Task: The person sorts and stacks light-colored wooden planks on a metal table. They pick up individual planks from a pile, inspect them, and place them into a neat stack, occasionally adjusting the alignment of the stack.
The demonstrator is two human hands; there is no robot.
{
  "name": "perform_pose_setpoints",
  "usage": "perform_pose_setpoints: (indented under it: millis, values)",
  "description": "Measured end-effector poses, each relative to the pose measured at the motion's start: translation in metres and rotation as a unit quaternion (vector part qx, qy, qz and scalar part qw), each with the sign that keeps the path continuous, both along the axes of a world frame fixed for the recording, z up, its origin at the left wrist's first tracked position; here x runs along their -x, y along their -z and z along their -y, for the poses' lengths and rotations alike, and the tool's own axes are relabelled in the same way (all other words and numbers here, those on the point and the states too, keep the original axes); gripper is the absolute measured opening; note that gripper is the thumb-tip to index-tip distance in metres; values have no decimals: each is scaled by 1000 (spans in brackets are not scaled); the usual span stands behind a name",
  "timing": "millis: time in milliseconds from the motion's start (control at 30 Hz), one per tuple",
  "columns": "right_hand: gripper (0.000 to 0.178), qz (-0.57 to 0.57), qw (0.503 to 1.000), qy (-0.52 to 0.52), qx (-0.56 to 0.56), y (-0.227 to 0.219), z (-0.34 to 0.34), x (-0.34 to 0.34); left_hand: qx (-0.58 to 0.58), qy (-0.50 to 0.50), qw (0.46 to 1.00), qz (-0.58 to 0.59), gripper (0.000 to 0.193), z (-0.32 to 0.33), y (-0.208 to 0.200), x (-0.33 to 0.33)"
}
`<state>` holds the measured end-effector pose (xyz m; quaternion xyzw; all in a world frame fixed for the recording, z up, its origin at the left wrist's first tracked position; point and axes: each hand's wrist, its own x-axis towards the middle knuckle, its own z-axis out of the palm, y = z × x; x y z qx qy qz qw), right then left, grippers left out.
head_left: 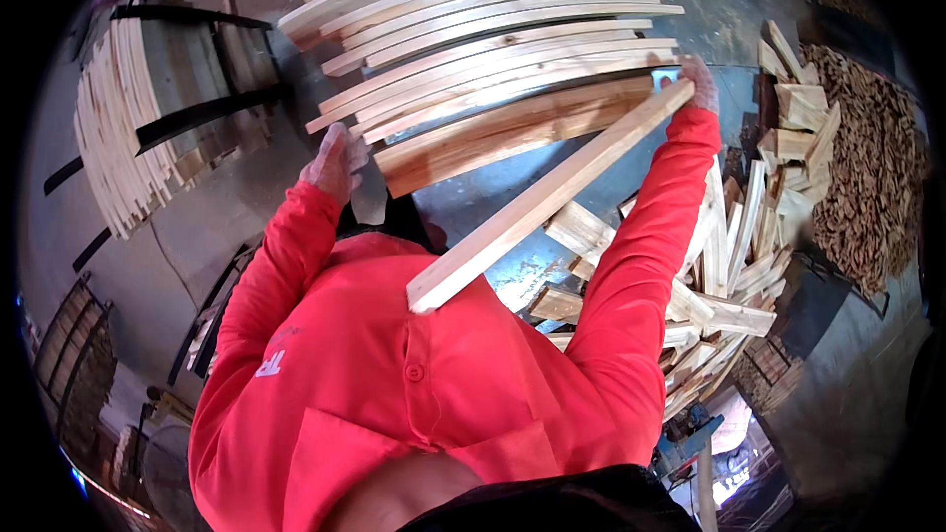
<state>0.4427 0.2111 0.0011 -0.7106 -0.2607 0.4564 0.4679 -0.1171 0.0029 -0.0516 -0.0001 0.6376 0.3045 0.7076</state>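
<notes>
My right hand (700,85) is closed on the far end of a pale wooden plank (552,195). The plank slants down toward my chest, and its near end rests close to the front of my red shirt. My left hand (335,166) is off to the left, fingers stretched forward and holding nothing that I can see. It is beside the left ends of a row of long wooden boards (493,59) laid side by side ahead of me. Nearest in that row lies a wider reddish-brown board (522,133), its right end partly behind the held plank.
A heap of short wood offcuts (729,266) covers the right side. Beyond it lies a large pile of small brown pieces (857,167). At left, more long strips (123,128) are stacked on a rack with dark bars (212,116).
</notes>
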Motion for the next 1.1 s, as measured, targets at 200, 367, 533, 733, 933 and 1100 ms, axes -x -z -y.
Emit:
perform_pose_setpoints:
  millis: [200,367,533,733,933,1100]
  values:
    - [64,69,997,-7,38,-15,-33,-12,14,-51,999,10,77,-38,-4,-31]
    - [71,189,948,-234,107,16,-58,-44,-63,-134,989,23,74,-40,-26,-53]
    - [81,360,890,-239,144,19,-62,-10,-79,-93,985,-122,66,-32,-10,-52]
    - [74,107,978,-173,39,-52,-40,-106,-327,172,876,-309,57,-5,-119,-48]
    - [49,64,984,-25,-163,-157,45,-108,-437,467,769,2,51,0,-175,-63]
    - [32,546,760,-336,-104,-146,96,-215,-352,690,616,143,60,-5,-157,-151]
